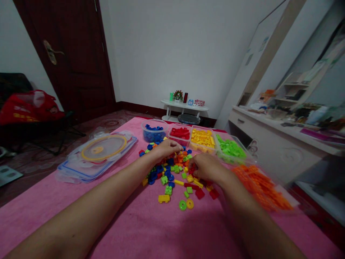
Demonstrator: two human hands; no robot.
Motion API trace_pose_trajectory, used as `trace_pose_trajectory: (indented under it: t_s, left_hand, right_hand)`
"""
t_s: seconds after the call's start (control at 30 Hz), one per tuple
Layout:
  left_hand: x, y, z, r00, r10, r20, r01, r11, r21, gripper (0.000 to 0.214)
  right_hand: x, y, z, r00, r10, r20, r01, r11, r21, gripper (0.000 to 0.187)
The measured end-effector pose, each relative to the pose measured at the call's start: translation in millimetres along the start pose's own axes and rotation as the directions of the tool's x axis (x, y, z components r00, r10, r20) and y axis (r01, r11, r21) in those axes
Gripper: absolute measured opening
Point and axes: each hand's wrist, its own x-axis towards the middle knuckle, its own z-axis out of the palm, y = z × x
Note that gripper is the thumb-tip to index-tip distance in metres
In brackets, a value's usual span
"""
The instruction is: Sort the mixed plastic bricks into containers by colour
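A loose pile of mixed toy building blocks [168, 169] lies in the middle of the pink cloth. Over its far side is my left hand [169, 146], fingers curled down and pressed together; what they hold, if anything, is hidden. My right hand [205, 166] reaches into the pile's right side, its fingers bent around red pieces [192, 169], though I cannot make out a firm grip. Behind the pile stand clear tubs of blue blocks [153, 133], red blocks [180, 133], yellow blocks [202, 137] and green blocks [230, 146]. Orange blocks [261, 185] fill a tub beside my right forearm.
Stacked plastic lids [98, 154] lie on the left of the pink cloth [129, 223]. A low white stand [184, 106] is against the far wall. On the right is a cluttered dresser [280, 133]; a red bag [32, 108] rests at the left.
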Motion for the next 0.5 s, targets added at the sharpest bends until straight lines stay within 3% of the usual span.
trace_pose_trajectory:
  t_s: [0.1,0.2,0.37,0.5]
  left_hand:
    - [-4.2,3.8,2.9,0.997,-0.070,0.021,0.070,0.997,-0.035,0.034]
    - [-7.4,7.0,6.7,0.986,-0.145,0.077,0.156,0.975,-0.160,0.051]
    - [-7.1,10.2,12.3,0.901,-0.233,0.365,0.379,0.833,-0.403,0.068]
    - [-6.4,11.4,14.4,0.860,-0.242,0.449,0.458,0.754,-0.471,0.065]
  right_hand:
    - [1.8,0.1,1.7,0.999,-0.007,-0.033,0.007,1.000,0.006,0.020]
    - [1.7,0.4,-5.7,0.986,0.010,-0.167,0.008,0.994,0.112,0.017]
    - [1.5,-10.9,-14.3,0.897,0.020,-0.442,0.162,0.915,0.370,0.020]
    - [5.6,-17.2,-9.3,0.829,0.141,-0.541,0.234,0.791,0.566,0.024]
